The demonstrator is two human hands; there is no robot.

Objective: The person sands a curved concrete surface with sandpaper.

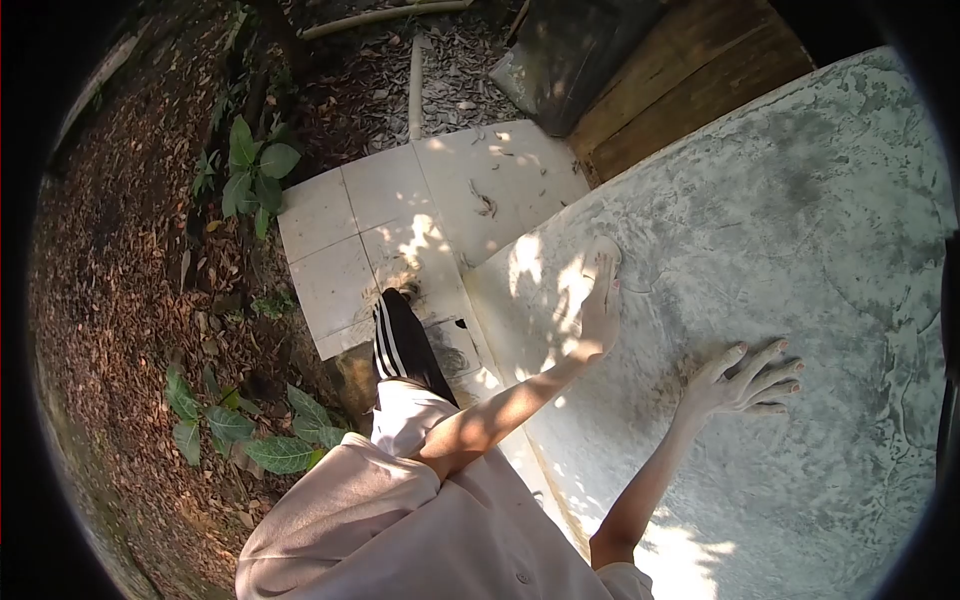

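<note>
My left hand (pixel 600 285) lies on a pale grey-green surface (pixel 800 270), close to its left edge. The hand is dusted whitish, and its fingers look stretched out close together. I see nothing held in it, though bright sun patches blur its outline. Farther right, my right hand (pixel 740 388) rests with spread fingers on the same surface, also coated in pale dust and holding nothing. A darker brownish smudge shows beside its wrist. The surface has a mottled, streaky finish with thin lines across it.
Left of the surface is a floor of pale tiles (pixel 320 260) with dry bits on it; my leg in striped black trousers (pixel 405 345) is there. Brown wooden boards (pixel 700 80) stand beyond the edge. Leaf litter (pixel 120 330) and green plants (pixel 262 170) cover the ground at left.
</note>
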